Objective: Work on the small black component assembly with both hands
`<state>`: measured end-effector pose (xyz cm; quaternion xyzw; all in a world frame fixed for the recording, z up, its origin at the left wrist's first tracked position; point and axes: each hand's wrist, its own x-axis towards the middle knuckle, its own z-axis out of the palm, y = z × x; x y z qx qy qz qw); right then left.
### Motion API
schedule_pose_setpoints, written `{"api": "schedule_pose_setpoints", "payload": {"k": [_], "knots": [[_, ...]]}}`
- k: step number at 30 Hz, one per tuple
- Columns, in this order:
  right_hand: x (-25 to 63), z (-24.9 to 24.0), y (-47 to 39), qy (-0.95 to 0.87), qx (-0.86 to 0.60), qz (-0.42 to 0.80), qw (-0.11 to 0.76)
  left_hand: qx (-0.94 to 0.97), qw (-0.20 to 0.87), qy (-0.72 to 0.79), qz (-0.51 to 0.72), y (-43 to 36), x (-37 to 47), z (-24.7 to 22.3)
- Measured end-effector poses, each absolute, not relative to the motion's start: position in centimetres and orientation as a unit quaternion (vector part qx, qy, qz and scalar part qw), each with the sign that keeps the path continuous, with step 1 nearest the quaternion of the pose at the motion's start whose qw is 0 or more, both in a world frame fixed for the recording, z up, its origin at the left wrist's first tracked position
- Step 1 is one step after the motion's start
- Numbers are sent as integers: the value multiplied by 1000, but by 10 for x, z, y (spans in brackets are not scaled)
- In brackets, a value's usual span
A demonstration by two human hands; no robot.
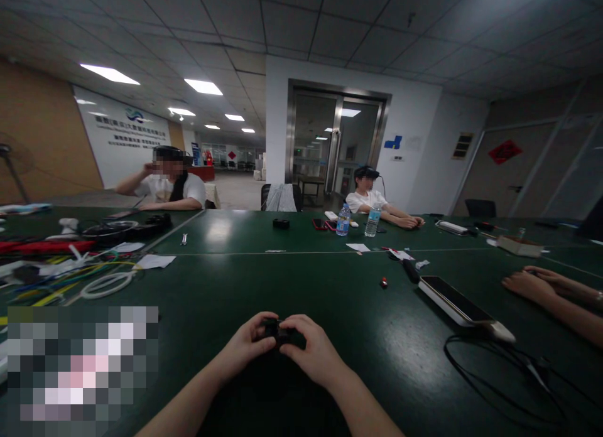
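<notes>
A small black object [277, 330] is held between my two hands, low over the near middle of the dark green table [226, 299]. My left hand [248, 341] grips its left side, thumb in front and fingers behind. On the right side, my right hand [311, 344] closes on it with thumb and fingers. Much of the object is hidden by the fingers, and its details are too dark to tell.
Cables [108, 285] and papers lie at the left. A white device with a dark screen [459, 302], a black cable [494, 387] and another person's hands [532, 286] are at the right. Farther back stand two bottles [372, 222]. Two people sit across the table.
</notes>
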<state>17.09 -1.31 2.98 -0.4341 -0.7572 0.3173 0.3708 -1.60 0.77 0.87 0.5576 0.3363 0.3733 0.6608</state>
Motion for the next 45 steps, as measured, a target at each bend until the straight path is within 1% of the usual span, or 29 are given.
{"api": "schedule_pose_setpoints", "payload": {"k": [7,13,20,25,33,40,45], "knots": [[173,29,-12,-744,-441,320,387,543,665,345,379,6,-18,12],[169,28,-13,-742,-444,323,385,578,619,369,383,6,-12,13],[169,30,-15,-745,-436,329,383,573,598,401,390,10,-8,8],[170,31,-15,-743,-443,323,383,569,599,406,391,12,-8,5],[171,34,-16,-747,-440,324,379,576,597,411,378,6,-8,15],[170,30,-15,-742,-449,327,375,567,604,414,377,8,-9,11],[171,27,-13,-742,-449,330,372,566,610,405,379,5,-9,16]]}}
